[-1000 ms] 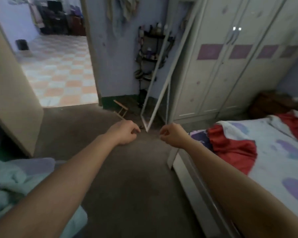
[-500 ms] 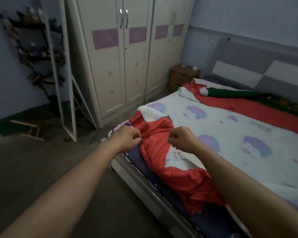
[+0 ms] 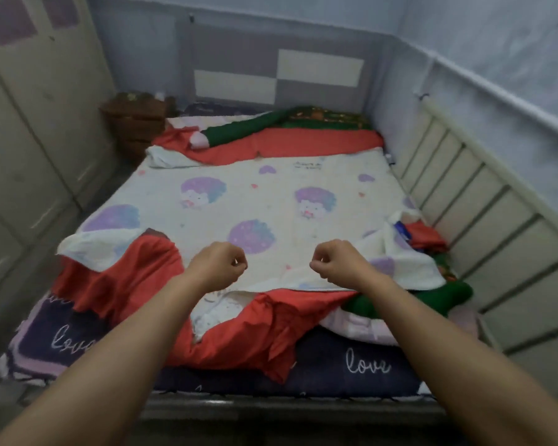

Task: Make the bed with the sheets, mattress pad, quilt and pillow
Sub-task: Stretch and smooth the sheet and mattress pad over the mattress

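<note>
Left hand (image 3: 218, 264) and right hand (image 3: 335, 263) over rumpled cartoon-print pad (image 3: 271, 191), red sheet (image 3: 239, 336) beneath

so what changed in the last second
The person turned from the doorway to the foot of the bed; left hand and right hand now hover over the cartoon-print pad and red sheet. Both stayed curled, holding nothing; pad and sheet still rumpled.

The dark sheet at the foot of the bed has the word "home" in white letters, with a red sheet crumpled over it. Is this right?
Not quite: the head view shows the white word on the dark sheet is "love", not "home". The red sheet does lie crumpled over it.
</note>
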